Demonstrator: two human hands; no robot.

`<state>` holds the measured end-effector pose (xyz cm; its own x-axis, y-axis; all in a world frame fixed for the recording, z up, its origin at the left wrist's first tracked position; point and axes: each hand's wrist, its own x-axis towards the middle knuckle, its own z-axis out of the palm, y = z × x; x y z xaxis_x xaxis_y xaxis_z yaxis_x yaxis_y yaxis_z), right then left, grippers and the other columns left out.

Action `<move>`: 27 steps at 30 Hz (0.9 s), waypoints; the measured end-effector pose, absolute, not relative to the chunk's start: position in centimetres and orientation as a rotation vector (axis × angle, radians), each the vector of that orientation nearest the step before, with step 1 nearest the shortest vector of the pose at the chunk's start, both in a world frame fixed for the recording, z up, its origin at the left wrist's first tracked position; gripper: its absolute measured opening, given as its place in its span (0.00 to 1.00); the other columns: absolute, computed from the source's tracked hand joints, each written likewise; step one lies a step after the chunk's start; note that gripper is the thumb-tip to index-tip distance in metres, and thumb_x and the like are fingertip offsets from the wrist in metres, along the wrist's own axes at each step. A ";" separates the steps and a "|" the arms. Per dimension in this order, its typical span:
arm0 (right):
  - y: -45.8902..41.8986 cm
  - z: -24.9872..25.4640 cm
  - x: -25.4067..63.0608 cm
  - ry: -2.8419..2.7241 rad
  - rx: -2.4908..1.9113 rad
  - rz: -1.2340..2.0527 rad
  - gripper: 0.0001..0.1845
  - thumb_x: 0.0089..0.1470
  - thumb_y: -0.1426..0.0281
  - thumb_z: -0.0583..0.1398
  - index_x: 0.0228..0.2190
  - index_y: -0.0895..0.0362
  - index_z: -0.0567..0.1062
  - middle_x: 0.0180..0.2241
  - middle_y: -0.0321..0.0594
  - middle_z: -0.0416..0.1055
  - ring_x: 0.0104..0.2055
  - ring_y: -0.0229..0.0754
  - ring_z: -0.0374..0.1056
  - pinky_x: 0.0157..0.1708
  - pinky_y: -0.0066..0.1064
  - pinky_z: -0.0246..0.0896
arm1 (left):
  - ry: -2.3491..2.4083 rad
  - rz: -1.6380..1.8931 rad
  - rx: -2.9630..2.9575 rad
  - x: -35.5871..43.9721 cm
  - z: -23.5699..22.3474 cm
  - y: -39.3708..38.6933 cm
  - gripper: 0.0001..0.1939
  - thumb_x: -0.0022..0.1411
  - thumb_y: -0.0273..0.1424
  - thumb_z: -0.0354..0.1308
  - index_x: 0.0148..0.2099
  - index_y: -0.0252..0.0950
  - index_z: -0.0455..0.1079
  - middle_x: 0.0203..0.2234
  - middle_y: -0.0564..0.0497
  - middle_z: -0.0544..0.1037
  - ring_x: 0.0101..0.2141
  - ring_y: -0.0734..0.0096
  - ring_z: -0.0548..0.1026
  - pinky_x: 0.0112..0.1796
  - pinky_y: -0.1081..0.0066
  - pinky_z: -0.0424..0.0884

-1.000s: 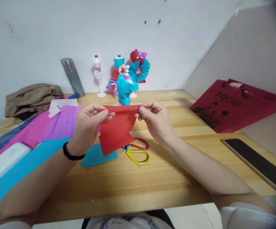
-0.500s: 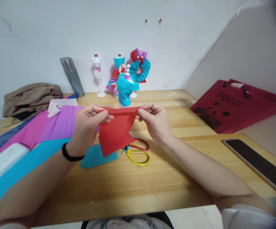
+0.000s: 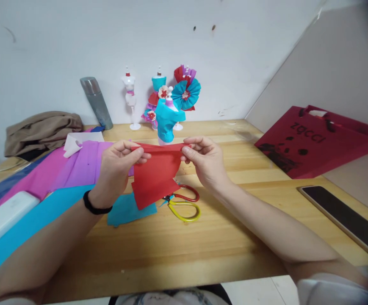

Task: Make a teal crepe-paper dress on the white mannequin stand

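Observation:
Between my two hands a sheet of red crepe paper (image 3: 155,180) is stretched, its top edge folded over. My left hand (image 3: 120,163) pinches the upper left corner, and my right hand (image 3: 204,161) pinches the upper right corner. The paper's lower part hangs over scissors (image 3: 185,207) with one red and one yellow handle; their blades are mostly hidden. Partly under the red paper lies a blue piece of crepe paper (image 3: 129,210). Just behind my hands stands a small dress form (image 3: 170,120) wrapped in blue paper.
Other small dress forms, one white (image 3: 130,97), stand by the wall near a grey bottle (image 3: 96,101). Purple paper (image 3: 82,163), a white box-like object (image 3: 6,216) and brown cloth (image 3: 44,129) lie left. A red bag (image 3: 317,144) and a phone (image 3: 342,218) are right.
Both hands keep their pinch on the red paper. The fold along its top edge looks slightly slacker, and the right fingers have shifted a little left.

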<state>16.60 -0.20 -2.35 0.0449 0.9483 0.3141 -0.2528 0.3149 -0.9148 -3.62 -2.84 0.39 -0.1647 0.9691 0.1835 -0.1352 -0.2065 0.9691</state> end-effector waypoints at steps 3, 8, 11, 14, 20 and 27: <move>-0.1 -2.4 16.7 -1.176 -0.807 1.045 0.14 0.41 0.64 0.72 0.31 0.53 0.79 0.21 0.30 0.73 0.22 0.34 0.68 0.22 0.28 0.62 | 1.100 1.545 1.180 -3.6 0.3 -2.8 0.12 0.47 0.30 0.71 0.31 0.34 0.71 0.22 0.50 0.82 0.25 0.69 0.82 0.30 0.73 0.77; -0.1 -2.6 16.7 -1.192 -0.795 1.017 0.11 0.42 0.66 0.72 0.31 0.52 0.81 0.21 0.31 0.74 0.23 0.36 0.69 0.24 0.30 0.65 | 1.084 1.590 1.219 -3.6 0.2 -2.7 0.11 0.46 0.27 0.71 0.30 0.35 0.70 0.20 0.52 0.81 0.24 0.70 0.81 0.28 0.75 0.77; 0.0 -2.7 16.7 -1.203 -0.785 0.999 0.09 0.43 0.66 0.72 0.30 0.52 0.82 0.21 0.32 0.75 0.24 0.36 0.69 0.27 0.32 0.68 | 1.087 1.613 1.249 -3.6 0.2 -2.7 0.08 0.47 0.27 0.70 0.31 0.34 0.74 0.21 0.52 0.81 0.24 0.72 0.80 0.28 0.76 0.76; 0.1 -2.8 16.7 -1.221 -0.802 0.948 0.08 0.43 0.66 0.72 0.29 0.51 0.82 0.22 0.32 0.75 0.25 0.38 0.70 0.30 0.34 0.70 | 1.119 1.619 1.284 -3.6 0.1 -2.7 0.09 0.48 0.27 0.70 0.35 0.34 0.79 0.22 0.52 0.82 0.24 0.73 0.80 0.30 0.75 0.77; 0.4 -3.2 16.8 -1.234 -0.827 0.885 0.08 0.44 0.65 0.71 0.30 0.51 0.83 0.27 0.35 0.78 0.27 0.39 0.72 0.33 0.37 0.73 | 1.172 1.647 1.299 -3.6 0.1 -2.8 0.11 0.48 0.28 0.71 0.37 0.33 0.81 0.23 0.51 0.82 0.26 0.71 0.81 0.33 0.72 0.78; 0.3 -3.2 16.7 -1.215 -0.818 0.886 0.06 0.43 0.67 0.72 0.28 0.50 0.83 0.29 0.35 0.80 0.28 0.39 0.72 0.33 0.36 0.73 | 1.169 1.660 1.289 -3.6 -0.1 -2.6 0.11 0.48 0.27 0.70 0.37 0.33 0.81 0.23 0.51 0.83 0.26 0.72 0.81 0.33 0.73 0.79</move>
<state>16.65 0.31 -3.25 0.1201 0.8994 0.4203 -0.1255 0.4338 -0.8923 -3.62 -2.61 -0.07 -0.2407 0.9174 0.3169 -0.0103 -0.3289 0.9443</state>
